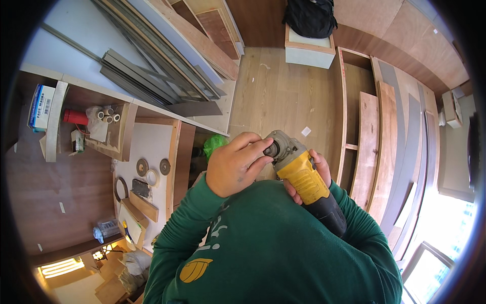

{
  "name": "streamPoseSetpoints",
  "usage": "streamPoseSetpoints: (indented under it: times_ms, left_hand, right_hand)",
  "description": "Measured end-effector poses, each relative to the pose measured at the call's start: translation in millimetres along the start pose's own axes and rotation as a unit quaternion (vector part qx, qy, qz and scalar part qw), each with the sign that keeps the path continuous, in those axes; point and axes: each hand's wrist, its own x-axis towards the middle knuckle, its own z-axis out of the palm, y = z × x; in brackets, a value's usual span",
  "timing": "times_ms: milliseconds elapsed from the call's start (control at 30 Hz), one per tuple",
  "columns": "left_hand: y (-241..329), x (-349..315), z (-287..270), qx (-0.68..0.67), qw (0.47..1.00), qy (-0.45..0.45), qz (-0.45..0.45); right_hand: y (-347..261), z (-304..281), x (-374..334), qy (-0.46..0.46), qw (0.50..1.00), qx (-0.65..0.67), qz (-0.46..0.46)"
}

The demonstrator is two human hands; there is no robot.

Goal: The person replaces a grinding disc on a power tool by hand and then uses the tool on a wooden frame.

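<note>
A yellow and black angle grinder (305,178) with a grey metal gear head is held in front of my chest, tilted with its black tail toward my right forearm. My right hand (321,169) wraps round its yellow body, thumb on one side and fingertips showing on the other. My left hand (240,161) is at the grinder's head, its thumb and fingers closed on the dark round spindle end (273,148). No disc shows on the spindle; my fingers cover part of it.
At left, a white-topped bench (164,175) carries grinding discs (142,166), a tape roll (152,177) and a phone-like dark slab (140,188). Grey strips (144,78) lean at upper left. Wooden boards (380,147) lie along the right. A black backpack (310,19) sits on a far cabinet.
</note>
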Motion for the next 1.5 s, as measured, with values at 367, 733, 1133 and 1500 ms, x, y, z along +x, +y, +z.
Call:
streamPoseSetpoints:
  times_ms: [367, 733, 1133, 1500]
  left_hand:
    - [-9, -4, 3, -0.042, 0.999, -0.023, -0.013]
    - [4, -3, 6, -0.125, 0.988, 0.063, -0.062]
    - [-78, -88, 28, -0.608, 0.615, 0.174, -0.471]
    - [-92, -128, 26, -0.586, 0.638, 0.261, -0.425]
  right_hand:
    - [2, -1, -1, 0.010, 1.000, -0.007, -0.011]
    - [8, -9, 2, -0.056, 0.997, 0.036, -0.043]
    - [3, 9, -2, 0.015, 0.998, -0.027, -0.055]
    - [2, 15, 4, 0.057, 0.996, -0.067, -0.034]
